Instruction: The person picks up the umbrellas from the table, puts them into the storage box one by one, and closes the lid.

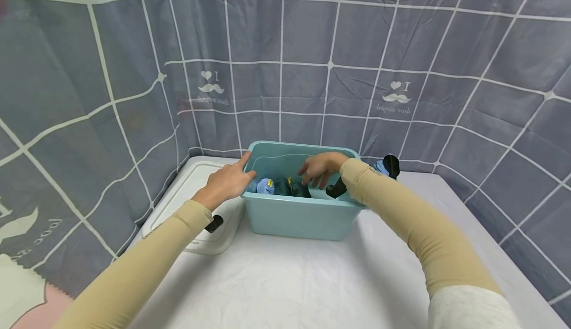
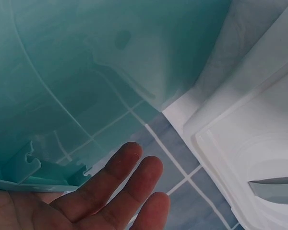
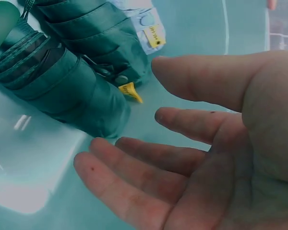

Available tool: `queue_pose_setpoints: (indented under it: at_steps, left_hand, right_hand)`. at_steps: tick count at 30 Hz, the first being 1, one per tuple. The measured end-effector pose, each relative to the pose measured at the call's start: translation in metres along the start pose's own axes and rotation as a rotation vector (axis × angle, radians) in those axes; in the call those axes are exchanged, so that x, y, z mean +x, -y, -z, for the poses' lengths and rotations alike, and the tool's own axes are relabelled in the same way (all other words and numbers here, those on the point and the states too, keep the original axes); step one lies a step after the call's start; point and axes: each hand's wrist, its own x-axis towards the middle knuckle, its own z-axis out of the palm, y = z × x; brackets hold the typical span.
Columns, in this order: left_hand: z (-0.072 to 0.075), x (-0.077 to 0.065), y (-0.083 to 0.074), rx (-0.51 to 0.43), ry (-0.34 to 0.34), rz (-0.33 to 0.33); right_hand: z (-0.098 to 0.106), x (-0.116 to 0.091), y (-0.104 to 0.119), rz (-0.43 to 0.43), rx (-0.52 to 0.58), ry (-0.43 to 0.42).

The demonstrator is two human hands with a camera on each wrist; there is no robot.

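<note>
Grey curtain (image 1: 308, 31) with a white grid and mirrored moustache prints encloses the work area on the visible sides. White table surface (image 1: 285, 284) supports a rectangular blue-green bin (image 1: 303, 215), positioned near the rear curtain. White lid (image 1: 192, 180) lies on the table surface just beside the bin, at its left.

Bin contents: two dark green folded umbrellas, the first (image 3: 72, 91) and the second (image 3: 93, 36), lie side by side on the bin floor, toward the left half. Each consists of wrapped, pleated fabric. A small yellow tag (image 3: 130, 91) projects at the end of the first umbrella. A light blue bundle (image 1: 265, 186), also fitted with a yellow tag, is located to the left of the green umbrellas.

Right hand (image 1: 323, 165): inside the bin, beside the umbrella ends. Thumb and fingers are apart, with nothing between them. Contact with the umbrellas cannot be confirmed.

Left hand (image 1: 226, 181): at the left rim of the bin, three fingers extended along the outside of the wall. Fingers are not clamped; how firmly the hand bears on the rim cannot be determined.

Tan sleeves (image 1: 412, 220) cover both forearms. A blue item (image 1: 380, 167), partly hidden, appears beyond the right sleeve.
</note>
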Motion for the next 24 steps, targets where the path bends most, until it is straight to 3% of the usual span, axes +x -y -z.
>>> queue_pose_setpoints:
  at_steps: [6,16,24]
  left_hand:
    - [0.001,-0.001,0.001,0.003,0.008,-0.001]
    - [-0.001,0.001,0.002,0.004,0.005,-0.011]
    - [0.001,0.0,0.001,0.003,0.002,-0.013]
  right_hand:
    - [0.004,-0.021,-0.005,0.052,0.056,-0.062]
    - [0.007,-0.05,-0.02,0.226,0.103,-0.201]
    - [0.008,-0.086,-0.036,0.287,0.152,-0.341]
